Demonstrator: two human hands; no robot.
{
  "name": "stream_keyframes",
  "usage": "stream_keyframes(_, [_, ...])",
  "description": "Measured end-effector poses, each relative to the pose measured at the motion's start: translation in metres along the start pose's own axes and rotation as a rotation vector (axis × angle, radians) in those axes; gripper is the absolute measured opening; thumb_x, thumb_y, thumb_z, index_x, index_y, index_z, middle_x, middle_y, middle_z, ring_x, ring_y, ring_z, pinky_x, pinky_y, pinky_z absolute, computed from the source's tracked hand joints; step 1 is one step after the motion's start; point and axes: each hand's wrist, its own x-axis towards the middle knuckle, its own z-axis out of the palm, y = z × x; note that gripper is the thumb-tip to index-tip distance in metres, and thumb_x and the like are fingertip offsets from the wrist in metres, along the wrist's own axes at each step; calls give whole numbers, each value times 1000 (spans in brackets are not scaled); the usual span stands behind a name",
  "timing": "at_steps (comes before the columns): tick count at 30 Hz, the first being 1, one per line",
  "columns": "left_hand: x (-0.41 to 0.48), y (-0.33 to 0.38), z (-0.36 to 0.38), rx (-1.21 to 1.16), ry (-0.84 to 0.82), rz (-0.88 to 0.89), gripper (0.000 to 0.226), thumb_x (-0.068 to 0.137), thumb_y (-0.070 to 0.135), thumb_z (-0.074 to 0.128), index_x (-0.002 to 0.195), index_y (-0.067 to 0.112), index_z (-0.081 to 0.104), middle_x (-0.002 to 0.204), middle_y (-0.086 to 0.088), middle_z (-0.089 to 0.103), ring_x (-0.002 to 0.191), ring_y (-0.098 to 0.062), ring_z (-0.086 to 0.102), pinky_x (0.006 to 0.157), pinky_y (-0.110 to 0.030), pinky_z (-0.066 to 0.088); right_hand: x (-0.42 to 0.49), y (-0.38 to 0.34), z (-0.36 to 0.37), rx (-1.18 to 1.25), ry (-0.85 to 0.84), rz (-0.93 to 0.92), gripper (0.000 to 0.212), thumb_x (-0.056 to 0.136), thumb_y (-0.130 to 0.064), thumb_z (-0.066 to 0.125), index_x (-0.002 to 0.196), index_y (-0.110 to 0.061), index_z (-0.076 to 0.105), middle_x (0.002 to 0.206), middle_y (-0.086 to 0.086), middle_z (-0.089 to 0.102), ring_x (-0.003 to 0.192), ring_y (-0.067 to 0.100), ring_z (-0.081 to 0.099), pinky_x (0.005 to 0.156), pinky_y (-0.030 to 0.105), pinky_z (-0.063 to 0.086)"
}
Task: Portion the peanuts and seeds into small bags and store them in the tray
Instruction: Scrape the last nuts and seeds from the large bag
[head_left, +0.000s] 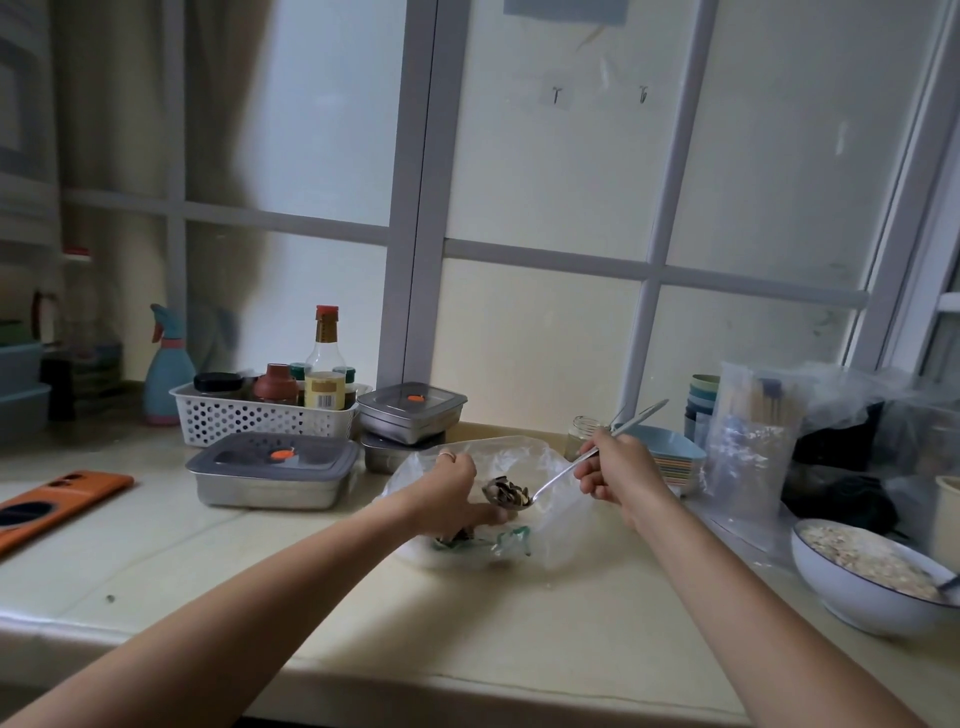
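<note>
Sensibly, the left hand (457, 488) pinches the small bag (488, 543) open at frame centre — presumably to catch the pour — while the right hand (613, 467), fingers curled round the spoon (558, 475) handle, holds its heap of seeds (506, 492) level just above.

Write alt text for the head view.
The right hand holds a spoon heaped with seeds over a clear plastic bag that the left hand grips on a pale countertop. Lidded steel containers and a filled white bowl stand nearby.
</note>
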Motion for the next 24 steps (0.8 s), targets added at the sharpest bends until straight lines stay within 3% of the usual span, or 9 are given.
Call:
stream_keyframes(2, [3,1,-3,65,26,22,59,81,63,75,84,6,58,86,-8,57,75,-19,49,62,-31,36,1,-3,0,-6,-7,-14,27,104,-23,42,91,-6,58,63,12,64,40,16,51,43,23,38])
stream_keyframes(4, [4,3,-5,82,13,20,64,80,66,74,61,11,47,62,-4,48,56,-16,40,49,-31,24,1,-6,-1,-21,-14,-30,26,103,-24,43,90,-7,57,63,11,64,41,17,52,44,25,38])
stream_keyframes(9, [4,9,-5,47,-16,19,57,78,64,77,74,10,62,71,-5,55,59,-16,44,51,-30,28,0,-11,0,-74,-22,-92,27,101,-21,43,93,-2,60,63,13,66,44,19,55,45,27,39])
stream_keyframes(14, [10,7,5,60,10,22,67,77,69,74,69,4,59,68,-7,55,65,-23,48,56,-34,32,-6,-22,3,-192,-45,-186,32,103,-21,40,98,2,62,64,13,70,48,20,60,47,27,44])
stream_keyframes(20, [14,12,12,-52,22,4,68,72,77,72,60,17,42,59,-2,45,56,-21,43,57,-34,29,-11,-49,16,-426,-40,-386,32,106,-27,37,93,-7,58,65,13,72,45,20,65,53,29,52])
stream_keyframes(24, [16,13,15,-193,68,-23,58,73,69,78,73,16,56,67,-2,52,62,-18,48,59,-32,31,-16,-62,23,-535,-63,-541,35,110,-29,36,92,-7,57,73,14,70,44,18,65,54,31,57])
